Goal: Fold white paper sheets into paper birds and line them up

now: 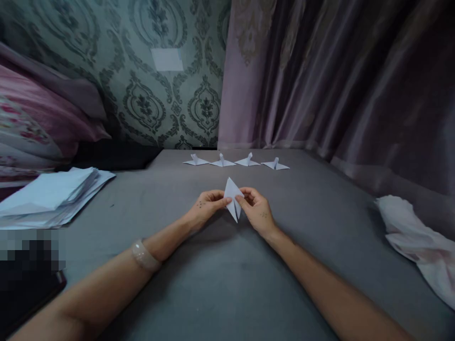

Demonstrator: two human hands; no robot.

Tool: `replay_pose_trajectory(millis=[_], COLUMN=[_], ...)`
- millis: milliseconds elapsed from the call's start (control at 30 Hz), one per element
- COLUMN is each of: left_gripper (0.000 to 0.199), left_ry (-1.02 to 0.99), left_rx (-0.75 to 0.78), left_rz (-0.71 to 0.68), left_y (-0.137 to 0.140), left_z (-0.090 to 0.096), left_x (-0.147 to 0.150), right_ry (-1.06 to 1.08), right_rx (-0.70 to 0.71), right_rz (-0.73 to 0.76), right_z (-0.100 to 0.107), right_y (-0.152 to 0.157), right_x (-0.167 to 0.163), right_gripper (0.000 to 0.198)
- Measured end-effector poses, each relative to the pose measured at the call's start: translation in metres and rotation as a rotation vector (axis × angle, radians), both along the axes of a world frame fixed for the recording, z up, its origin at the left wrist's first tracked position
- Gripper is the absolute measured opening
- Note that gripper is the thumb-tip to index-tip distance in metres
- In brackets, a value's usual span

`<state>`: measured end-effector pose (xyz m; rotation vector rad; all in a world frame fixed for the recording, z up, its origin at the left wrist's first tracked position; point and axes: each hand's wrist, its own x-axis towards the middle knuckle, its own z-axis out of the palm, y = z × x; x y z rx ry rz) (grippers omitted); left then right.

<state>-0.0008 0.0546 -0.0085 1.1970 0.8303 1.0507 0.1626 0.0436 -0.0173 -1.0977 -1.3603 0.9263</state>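
A white sheet folded into a diamond, the folded paper, is held up between both hands above the grey surface. A slit runs down its lower half, splitting it into two narrow points. My left hand pinches its left corner between thumb and fingers. On the opposite side, my right hand grips the right corner, its thumb lying across the front. Beyond the hands, several folded paper birds stand in a row, among them a paper crane with spread wings.
A stack of white paper lies at the left, with a dark object partly pixelated in front of it. Black cloth and pink floral bedding are behind the stack. Crumpled white fabric rests at right, beside a purple curtain.
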Motion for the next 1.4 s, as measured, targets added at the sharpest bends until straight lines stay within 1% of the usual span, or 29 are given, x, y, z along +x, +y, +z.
replay_pose_trajectory(millis=[100, 167, 233, 400, 467, 533, 600, 700, 767, 867, 967, 1133, 1267, 1400], left_gripper=[0.023, 0.023, 0.022, 0.020, 0.020, 0.019, 0.019, 0.022, 0.028, 0.035, 0.037, 0.029, 0.027, 0.028], left_ry=[-0.005, -0.003, 0.001, 0.011, 0.023, 0.036, 0.045, 0.029, 0.004, -0.037, -0.075, -0.128, -0.146, -0.136], left_rx=[0.057, 0.073, 0.069, 0.068, 0.077, 0.086, 0.094, 0.101, 0.097, 0.063, 0.010, -0.041, -0.058, -0.059], left_rz=[0.152, 0.222, 0.250, 0.234, 0.223, 0.221, 0.208, 0.125, 0.064, 0.009, -0.029, -0.026, -0.031, -0.035], left_y=[-0.001, -0.001, -0.002, -0.005, -0.006, -0.007, -0.009, -0.012, -0.013, -0.013, -0.012, -0.012, -0.012, -0.012], left_z=[-0.003, -0.005, -0.006, -0.005, -0.006, -0.005, -0.005, -0.002, 0.000, 0.003, 0.004, 0.004, 0.004, 0.005], left_x=[-0.001, -0.001, -0.001, 0.001, 0.002, 0.003, 0.003, 0.004, 0.003, 0.001, 0.000, 0.000, 0.001, 0.000], right_ry=[-0.124, -0.206, -0.263, -0.265, -0.276, -0.298, -0.305, -0.258, -0.153, 0.060, 0.177, 0.296, 0.335, 0.348], right_rx=[0.183, 0.273, 0.321, 0.317, 0.311, 0.312, 0.310, 0.259, 0.162, -0.012, -0.108, -0.180, -0.196, -0.219], right_rz=[-0.176, -0.216, -0.210, -0.185, -0.200, -0.217, -0.197, -0.125, -0.058, 0.074, 0.163, 0.260, 0.277, 0.288], right_z=[0.002, 0.003, 0.003, 0.000, 0.000, 0.001, 0.002, 0.003, 0.004, 0.004, 0.005, 0.006, 0.006, 0.008], right_y=[-0.006, -0.010, -0.012, -0.012, -0.012, -0.012, -0.013, -0.012, -0.010, -0.007, -0.006, -0.007, -0.007, -0.008], right_x=[-0.002, -0.003, -0.002, -0.001, -0.001, -0.002, -0.002, -0.002, 0.000, 0.004, 0.006, 0.006, 0.006, 0.006], right_gripper=[0.030, 0.022, 0.015, 0.010, 0.008, 0.009, 0.011, 0.015, 0.019, 0.028, 0.033, 0.036, 0.034, 0.035])
